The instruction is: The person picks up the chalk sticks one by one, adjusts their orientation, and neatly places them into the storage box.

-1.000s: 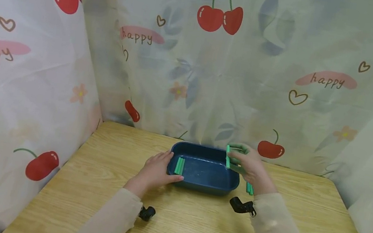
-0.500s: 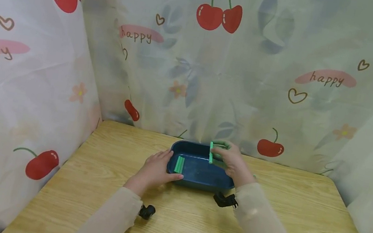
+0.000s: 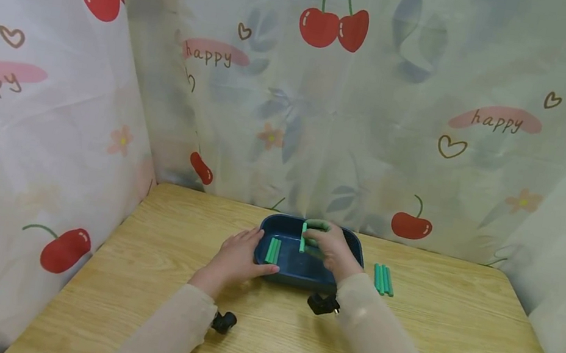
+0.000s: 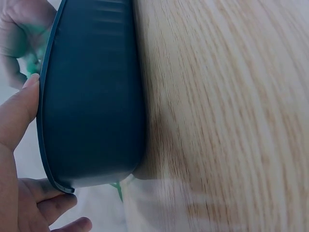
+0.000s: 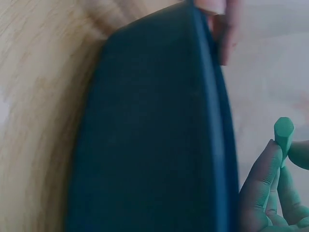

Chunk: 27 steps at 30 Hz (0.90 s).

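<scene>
At the tray's (image 3: 294, 279) left end, the left hand (image 3: 233, 258) rests spread wide, thumb on the near rim, fingers against the end. Three green sticks (image 3: 273, 251) lie side by side inside, near that hand. Over the tray's middle, one stick (image 3: 303, 238) is pinched in the right hand (image 3: 331, 247). Further right, more sticks (image 3: 384, 280) lie on the table (image 3: 458, 334).
</scene>
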### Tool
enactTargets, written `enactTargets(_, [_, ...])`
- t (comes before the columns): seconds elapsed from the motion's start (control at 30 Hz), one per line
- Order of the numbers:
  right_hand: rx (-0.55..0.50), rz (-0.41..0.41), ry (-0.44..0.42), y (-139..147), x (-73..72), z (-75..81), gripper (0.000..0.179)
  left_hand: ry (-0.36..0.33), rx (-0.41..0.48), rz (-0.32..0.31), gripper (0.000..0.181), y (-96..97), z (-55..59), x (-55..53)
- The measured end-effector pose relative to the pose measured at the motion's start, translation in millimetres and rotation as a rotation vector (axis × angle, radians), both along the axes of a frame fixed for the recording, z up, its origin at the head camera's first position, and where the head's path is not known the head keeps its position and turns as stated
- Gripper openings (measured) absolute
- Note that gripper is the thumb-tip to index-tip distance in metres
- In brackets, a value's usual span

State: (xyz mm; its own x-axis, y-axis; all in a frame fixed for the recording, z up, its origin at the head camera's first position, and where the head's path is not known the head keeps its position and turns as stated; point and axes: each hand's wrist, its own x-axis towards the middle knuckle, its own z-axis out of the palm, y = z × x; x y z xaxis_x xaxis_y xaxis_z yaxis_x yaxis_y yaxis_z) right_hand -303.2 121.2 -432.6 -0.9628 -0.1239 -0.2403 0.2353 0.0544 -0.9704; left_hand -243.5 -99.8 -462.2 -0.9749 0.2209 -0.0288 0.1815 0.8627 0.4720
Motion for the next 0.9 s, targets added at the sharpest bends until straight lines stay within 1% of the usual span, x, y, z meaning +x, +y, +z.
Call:
enactTargets(0.07, [0.002, -0.007, -0.008, -3.3, -1.7, -5.3, 0.045, -0.001, 0.003, 0.001, 0.102, -0.3, -0.4, 0.4])
enactTargets(0.1, [0.006, -0.004, -0.014, -5.2, -0.1, -3.8, 0.045, -0.002, 0.004, 0.002, 0.102, -0.3, -0.7, 0.6])
enactTargets(0.3, [-0.007, -0.025, -0.041, -14.8, -4.7, -16.5, 0.044, 0.003, 0.005, 0.006, 0.102, -0.4, -1.2, 0.8])
enactTargets(0.33, [-0.007, -0.033, -0.041, -15.9, -7.5, -22.2, 0.043, 0.006, 0.006, 0.005, 0.103, -0.5, -1.4, 0.4])
enactTargets(0.57, [0.037, -0.044, -0.060, -23.5, -10.1, -34.9, 0.040, 0.013, 0.006, 0.003, 0.102, -0.8, -2.4, 0.2])
enactTargets(0.7, [0.040, -0.045, -0.083, -24.9, -11.0, -40.2, 0.039, 0.015, 0.007, 0.003, 0.102, -0.3, -1.7, 0.5])
enactTargets(0.9, [0.057, -0.038, -0.105, -25.3, -12.1, -43.1, 0.041, 0.014, 0.000, 0.001, 0.102, 0.1, -0.8, 0.4])
